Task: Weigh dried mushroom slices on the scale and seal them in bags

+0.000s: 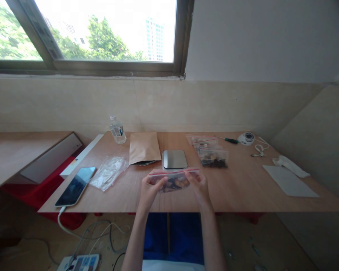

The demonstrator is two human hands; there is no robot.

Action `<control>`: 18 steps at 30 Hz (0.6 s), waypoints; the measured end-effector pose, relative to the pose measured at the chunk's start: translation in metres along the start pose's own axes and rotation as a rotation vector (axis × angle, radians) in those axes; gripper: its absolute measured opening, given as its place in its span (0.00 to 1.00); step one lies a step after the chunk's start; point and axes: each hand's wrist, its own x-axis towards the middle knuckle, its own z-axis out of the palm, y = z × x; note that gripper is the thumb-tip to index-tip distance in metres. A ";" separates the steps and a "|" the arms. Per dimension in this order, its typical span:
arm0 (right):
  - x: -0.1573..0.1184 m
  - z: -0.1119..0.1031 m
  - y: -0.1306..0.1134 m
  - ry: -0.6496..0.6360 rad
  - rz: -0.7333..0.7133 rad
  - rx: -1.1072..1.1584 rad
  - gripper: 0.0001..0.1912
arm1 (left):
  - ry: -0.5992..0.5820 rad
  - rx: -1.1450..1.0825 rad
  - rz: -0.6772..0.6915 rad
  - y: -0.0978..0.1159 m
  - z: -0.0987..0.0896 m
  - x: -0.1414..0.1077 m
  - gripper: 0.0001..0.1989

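A clear zip bag (175, 182) with a red seal strip and dark and brown pieces inside is stretched between my two hands, above the table's near edge. My left hand (154, 186) pinches its left side by the seal. On the opposite side, my right hand (197, 184) grips the top corner between thumb and fingers. Just beyond the bag lies a small scale (175, 159) with a flat metal top. Behind it to the left is a brown paper pouch (145, 146), its mouth towards me. Several filled zip bags (214, 157) lie to the right.
Left on the table (234, 195) are a phone (76, 187) on a cable, loose clear bags (110, 171) and a water bottle (118, 130). A screwdriver (231, 140), a dome camera (246, 139), a cable (259, 150), white paper (289, 180) and a crumpled white cloth-like item (290, 165) lie right.
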 end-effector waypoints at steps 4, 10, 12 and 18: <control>-0.002 0.001 -0.008 -0.152 0.075 0.043 0.17 | -0.016 -0.002 -0.006 -0.001 0.001 -0.001 0.10; -0.002 0.006 -0.009 -0.114 0.085 0.014 0.16 | -0.009 -0.033 -0.031 -0.005 0.000 -0.002 0.09; -0.002 0.006 -0.006 -0.098 0.081 0.012 0.15 | -0.003 -0.029 -0.029 -0.005 -0.001 -0.002 0.09; -0.003 0.006 -0.005 -0.054 0.038 -0.079 0.13 | 0.014 0.022 -0.022 -0.004 -0.003 -0.003 0.09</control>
